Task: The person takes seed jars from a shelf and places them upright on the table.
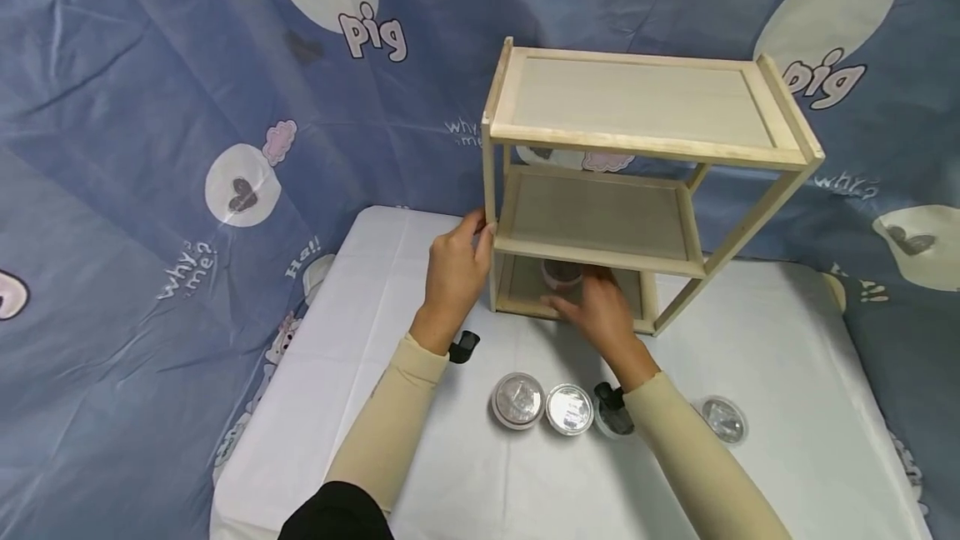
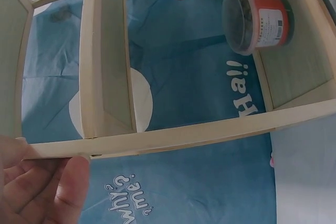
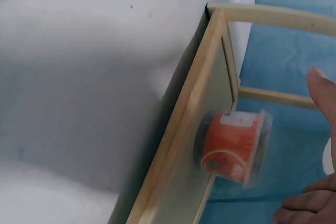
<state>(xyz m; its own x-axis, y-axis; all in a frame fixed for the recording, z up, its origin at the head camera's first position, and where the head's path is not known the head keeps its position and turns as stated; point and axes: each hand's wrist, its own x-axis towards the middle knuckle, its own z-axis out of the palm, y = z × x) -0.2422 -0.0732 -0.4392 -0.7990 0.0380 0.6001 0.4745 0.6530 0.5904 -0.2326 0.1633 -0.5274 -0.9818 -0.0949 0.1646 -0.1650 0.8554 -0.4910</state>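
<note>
A three-tier wooden shelf (image 1: 637,102) stands on the white-covered table. My left hand (image 1: 459,269) grips its left front post (image 2: 178,132) near the middle tier, thumb and fingers on the wood. On the bottom tier (image 1: 517,280) sits a clear plastic jar (image 3: 231,145) with an orange-red label and clear lid. My right hand (image 1: 606,311) reaches in under the middle tier, just beside that jar. In the right wrist view, its thumb and fingers (image 3: 320,90) are spread apart from the jar, holding nothing. The middle tier partly hides the right fingertips in the head view.
Several more lidded jars stand on the table in front of the shelf, among them one at the left (image 1: 517,400), one beside it (image 1: 569,409) and one farther right (image 1: 723,420). A blue printed cloth (image 1: 420,107) hangs close behind the shelf.
</note>
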